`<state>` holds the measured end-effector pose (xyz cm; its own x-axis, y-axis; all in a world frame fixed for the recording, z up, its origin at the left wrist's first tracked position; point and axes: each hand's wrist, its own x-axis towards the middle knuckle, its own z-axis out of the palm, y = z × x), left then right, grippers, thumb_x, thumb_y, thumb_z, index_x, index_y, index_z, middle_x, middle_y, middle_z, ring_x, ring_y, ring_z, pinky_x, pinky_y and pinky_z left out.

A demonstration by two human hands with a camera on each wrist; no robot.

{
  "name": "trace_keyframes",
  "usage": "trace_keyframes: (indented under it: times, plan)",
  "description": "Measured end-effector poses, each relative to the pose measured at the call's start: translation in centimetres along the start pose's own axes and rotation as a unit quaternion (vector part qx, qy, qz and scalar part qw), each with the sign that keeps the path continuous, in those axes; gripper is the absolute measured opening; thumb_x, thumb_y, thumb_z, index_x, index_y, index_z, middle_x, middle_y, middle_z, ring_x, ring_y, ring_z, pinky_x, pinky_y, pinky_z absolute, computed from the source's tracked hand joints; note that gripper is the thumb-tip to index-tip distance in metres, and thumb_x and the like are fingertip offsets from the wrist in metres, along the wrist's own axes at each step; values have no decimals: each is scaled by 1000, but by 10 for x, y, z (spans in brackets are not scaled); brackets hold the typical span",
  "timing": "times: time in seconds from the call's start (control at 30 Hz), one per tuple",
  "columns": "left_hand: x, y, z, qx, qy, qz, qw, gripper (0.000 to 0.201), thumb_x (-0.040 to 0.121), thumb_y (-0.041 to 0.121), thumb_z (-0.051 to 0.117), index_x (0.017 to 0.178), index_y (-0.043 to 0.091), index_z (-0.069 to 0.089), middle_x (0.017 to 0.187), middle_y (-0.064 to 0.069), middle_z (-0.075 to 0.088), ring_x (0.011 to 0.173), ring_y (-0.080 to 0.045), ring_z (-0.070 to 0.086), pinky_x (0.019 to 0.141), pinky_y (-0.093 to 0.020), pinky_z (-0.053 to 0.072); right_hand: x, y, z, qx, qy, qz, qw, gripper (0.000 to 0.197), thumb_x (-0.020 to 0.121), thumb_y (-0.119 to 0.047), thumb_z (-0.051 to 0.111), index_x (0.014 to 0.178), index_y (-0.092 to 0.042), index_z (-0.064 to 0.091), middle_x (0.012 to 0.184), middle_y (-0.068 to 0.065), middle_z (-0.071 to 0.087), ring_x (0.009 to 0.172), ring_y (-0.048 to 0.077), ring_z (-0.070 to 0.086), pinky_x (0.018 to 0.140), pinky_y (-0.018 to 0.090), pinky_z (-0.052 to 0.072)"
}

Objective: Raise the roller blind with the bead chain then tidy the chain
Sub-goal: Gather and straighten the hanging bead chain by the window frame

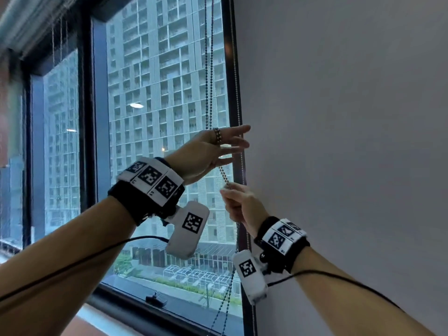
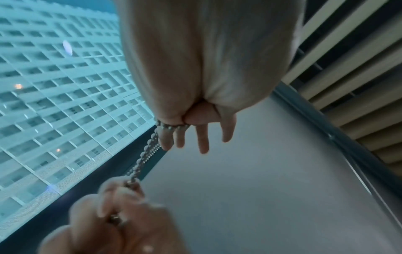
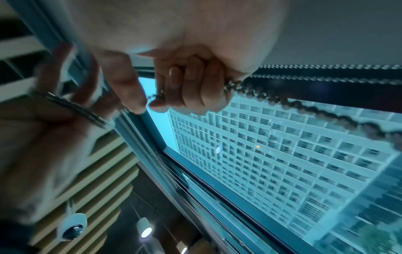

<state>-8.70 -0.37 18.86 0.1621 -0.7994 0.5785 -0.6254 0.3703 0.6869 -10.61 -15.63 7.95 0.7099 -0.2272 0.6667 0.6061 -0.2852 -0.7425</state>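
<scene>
So the bead chain hangs down the right edge of the window, right next to the grey wall. The left hand is up with its fingers spread straight, and the chain is looped a couple of turns around them. Just below, the right hand pinches the chain tight in a curled fist. The rest drops past the right wrist and is cut off at the bottom. The roller blind itself is out of shot. Both wrist views are pretty smeary, and the other hand is a blur in each.
</scene>
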Motion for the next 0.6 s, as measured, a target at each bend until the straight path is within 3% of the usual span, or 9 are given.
trace_keyframes:
  times: [0.1,0.2,0.3,0.43,0.53,0.6]
  plan:
    - [0,0,1,79,-6,-3,997,97,71,-32,21,144,31,31,152,-3,35,139,-11,28,117,-42,22,-1,-18,-1,54,-10,-11,998,26,91,-13,39,67,-16,50,50,-7,30,38,8,21,33,16,19]
    - [3,2,1,144,-10,10,989,101,75,-33,26,147,37,17,157,-4,25,138,-6,24,116,-36,24,-1,-41,-1,52,4,-42,998,34,93,-11,30,71,-10,55,50,-7,30,41,9,20,37,20,16]
    - [7,-1,-1,173,3,29,984,96,83,-25,39,147,40,11,156,-9,25,143,-17,27,110,-32,36,-3,-60,-1,-5,16,-84,996,28,94,-9,39,75,-5,60,53,-1,38,41,11,25,39,19,17]
    - [11,-7,-6,271,22,55,961,88,88,-8,49,147,42,9,151,-13,33,138,-19,36,107,-31,41,-8,-69,-5,-49,26,-108,993,23,94,-13,50,76,-2,58,50,4,37,43,15,26,38,22,19]
    - [12,-17,-6,366,14,35,930,89,87,-4,47,148,42,1,150,-12,35,136,-21,38,109,-35,40,-8,-78,-9,-34,29,-112,993,24,95,-13,47,78,-1,58,49,1,29,45,14,21,39,24,13]
    - [11,-23,-3,403,-11,28,915,93,83,0,48,148,40,-5,145,-14,41,134,-22,41,109,-37,39,-7,-83,-7,-73,24,-124,989,26,98,-12,45,79,-3,59,46,-5,31,38,14,22,37,20,17]
